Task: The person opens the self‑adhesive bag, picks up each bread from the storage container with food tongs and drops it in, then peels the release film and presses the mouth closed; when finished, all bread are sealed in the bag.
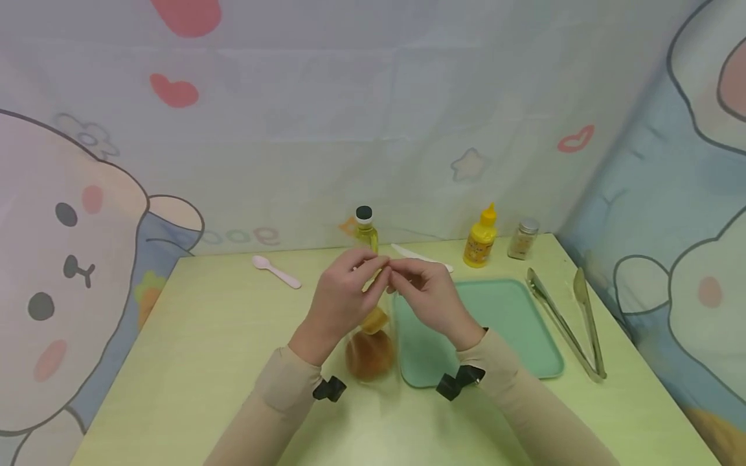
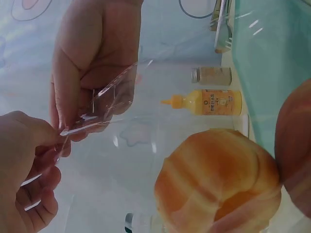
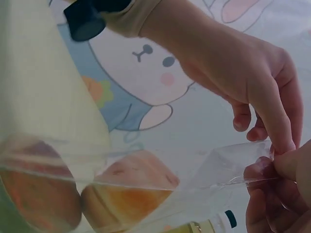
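Note:
Up over the middle of the table, my left hand (image 1: pixel 340 294) and right hand (image 1: pixel 430 301) meet fingertip to fingertip. Between them they pinch the top edge of a clear plastic bag (image 3: pixel 218 167), which hangs down below. Inside the bag a golden bread roll (image 2: pixel 218 179) sits above a round brown bun (image 1: pixel 370 356). In the right wrist view, the left hand's thumb and finger grip one part of the bag's mouth while the right fingers bunch beside them. Sheer plastic overlaps both pieces of bread in the wrist views.
A green tray (image 1: pixel 507 317) lies right of the bag, with metal tongs (image 1: pixel 565 323) beside it. Behind stand an oil bottle (image 1: pixel 366 236), a yellow squeeze bottle (image 1: pixel 478 244) and a lidded glass jar (image 1: pixel 522 241). A white plastic knife (image 1: pixel 416 255) and pink spoon (image 1: pixel 275 270) lie nearby.

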Demonstrator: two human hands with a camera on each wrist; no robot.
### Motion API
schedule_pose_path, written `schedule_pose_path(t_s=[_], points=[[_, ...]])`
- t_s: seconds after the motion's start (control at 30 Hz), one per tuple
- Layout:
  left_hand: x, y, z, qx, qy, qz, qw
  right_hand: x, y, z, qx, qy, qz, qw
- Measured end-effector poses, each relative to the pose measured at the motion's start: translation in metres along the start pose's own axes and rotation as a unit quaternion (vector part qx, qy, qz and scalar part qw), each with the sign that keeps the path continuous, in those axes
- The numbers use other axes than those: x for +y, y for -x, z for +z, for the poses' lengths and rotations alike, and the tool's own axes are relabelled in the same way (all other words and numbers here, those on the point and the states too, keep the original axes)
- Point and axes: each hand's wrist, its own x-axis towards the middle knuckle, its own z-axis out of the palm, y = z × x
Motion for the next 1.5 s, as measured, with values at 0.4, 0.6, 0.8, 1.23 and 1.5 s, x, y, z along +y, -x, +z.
schedule_pose_path(t_s=[0.4,0.6,0.8,1.23,1.5], points=[[-0.001,-0.003,-0.001,0.013,-0.089,0.038,0.9952,-0.001,-0.002,-0.001,-0.002,0.171,-0.167,0.9709],[-0.004,0.001,-0.002,-0.003,-0.051,-0.007,0.9987,0.001,-0.001,0.002,0.0,0.149,-0.158,0.976],[-0.012,0.006,-0.009,0.02,0.039,-0.074,0.9963,0.003,0.0,0.004,0.005,0.125,-0.159,0.9794],[-0.006,0.006,-0.011,0.017,0.069,0.009,0.9974,0.002,-0.001,0.005,0.014,0.079,-0.116,0.9899],[-0.005,0.002,-0.01,0.014,0.036,0.016,0.9991,0.0,-0.001,0.004,0.015,0.134,-0.174,0.9754]])
